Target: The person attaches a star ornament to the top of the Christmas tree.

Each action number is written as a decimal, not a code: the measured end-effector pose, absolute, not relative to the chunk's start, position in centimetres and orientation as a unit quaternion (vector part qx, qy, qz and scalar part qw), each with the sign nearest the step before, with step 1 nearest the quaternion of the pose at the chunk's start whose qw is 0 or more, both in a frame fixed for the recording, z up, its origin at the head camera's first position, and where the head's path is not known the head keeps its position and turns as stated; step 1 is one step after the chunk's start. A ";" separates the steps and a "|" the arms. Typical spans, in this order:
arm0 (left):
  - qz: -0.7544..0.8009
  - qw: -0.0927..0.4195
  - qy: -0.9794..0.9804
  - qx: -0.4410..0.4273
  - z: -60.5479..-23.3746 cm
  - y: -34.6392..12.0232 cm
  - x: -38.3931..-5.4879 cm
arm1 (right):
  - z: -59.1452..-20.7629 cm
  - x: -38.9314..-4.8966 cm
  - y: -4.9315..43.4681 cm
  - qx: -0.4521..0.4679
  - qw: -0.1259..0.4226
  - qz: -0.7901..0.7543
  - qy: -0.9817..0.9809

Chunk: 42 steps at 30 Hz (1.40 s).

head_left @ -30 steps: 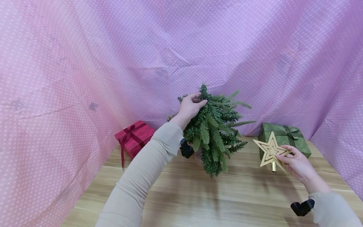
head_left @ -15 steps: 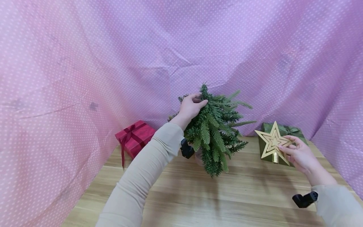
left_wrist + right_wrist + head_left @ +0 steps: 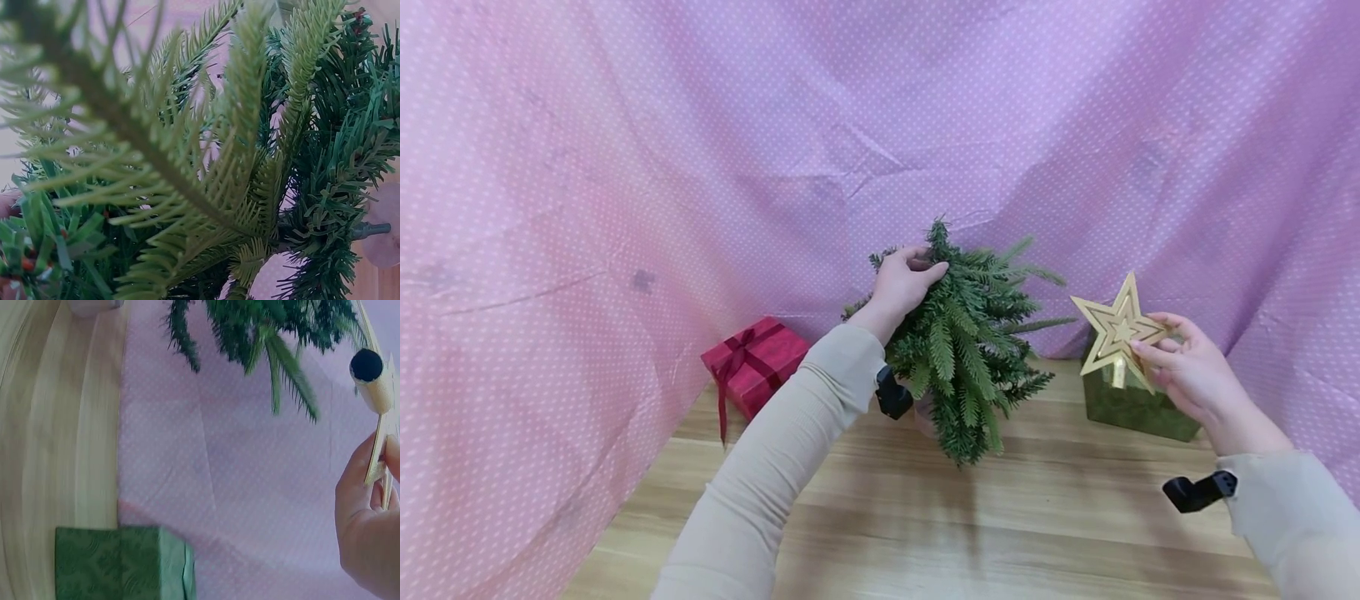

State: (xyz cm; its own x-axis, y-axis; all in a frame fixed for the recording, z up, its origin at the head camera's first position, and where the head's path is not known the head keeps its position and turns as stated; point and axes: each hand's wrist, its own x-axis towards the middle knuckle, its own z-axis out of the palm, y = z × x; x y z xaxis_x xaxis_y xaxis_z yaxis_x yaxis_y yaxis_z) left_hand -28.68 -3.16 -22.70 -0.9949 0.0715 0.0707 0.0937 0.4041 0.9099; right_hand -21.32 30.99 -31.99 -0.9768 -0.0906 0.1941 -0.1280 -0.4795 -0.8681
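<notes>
A small artificial Christmas tree [image 3: 970,342] stands mid-table, its tip poking up above my left hand [image 3: 901,285]. Thumb and fingers of that hand pinch the tree just under the tip. Green branches [image 3: 250,125] fill the left wrist view. Off to the right, my right hand [image 3: 1198,367] pinches a gold star tree topper [image 3: 1122,332] by one point, between thumb and fingers. The star faces the head camera, and its short tube points down. In the right wrist view the tube's dark open end [image 3: 367,365] shows. The star is held in the air, overlapping the green gift box in the head view.
A red gift box [image 3: 760,358] with a dark ribbon sits left of the tree. The green gift box [image 3: 1138,408] stands at the right, partly hidden by the star and right hand. Pink dotted cloth [image 3: 775,125] hangs behind the wooden table [image 3: 1037,517].
My right hand has risen with the star, moving up from in front of the green box to overlap its top. The left hand has stayed at the tree's tip.
</notes>
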 end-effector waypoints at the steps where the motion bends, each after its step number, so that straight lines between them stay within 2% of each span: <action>1: -0.542 0.011 -0.839 -0.049 -22.7 -3.1 -28.7 | -31.8 -21.4 30.7 0.109 0.011 0.856 -0.505; 11: -0.538 0.014 -0.841 -0.052 -23.0 -3.2 -29.0 | -29.5 -22.1 27.1 0.133 0.046 0.843 -0.519; 33: -0.535 0.016 -0.844 -0.048 -22.8 -3.5 -29.1 | -23.6 -24.8 20.5 0.101 0.051 0.776 -0.620; 42: -0.534 0.016 -0.844 -0.053 -22.9 -3.2 -29.3 | -22.4 -25.9 18.8 0.074 0.096 0.718 -0.686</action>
State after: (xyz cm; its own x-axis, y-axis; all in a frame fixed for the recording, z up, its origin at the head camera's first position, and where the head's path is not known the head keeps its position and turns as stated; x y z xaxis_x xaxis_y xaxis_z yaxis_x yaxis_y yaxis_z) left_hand -29.28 -3.15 -22.88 -0.9938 0.0721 0.0843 0.1070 0.4238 0.8994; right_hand -25.86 18.84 -22.40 -0.9707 0.0358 0.2377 -0.2391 -0.0416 -0.9701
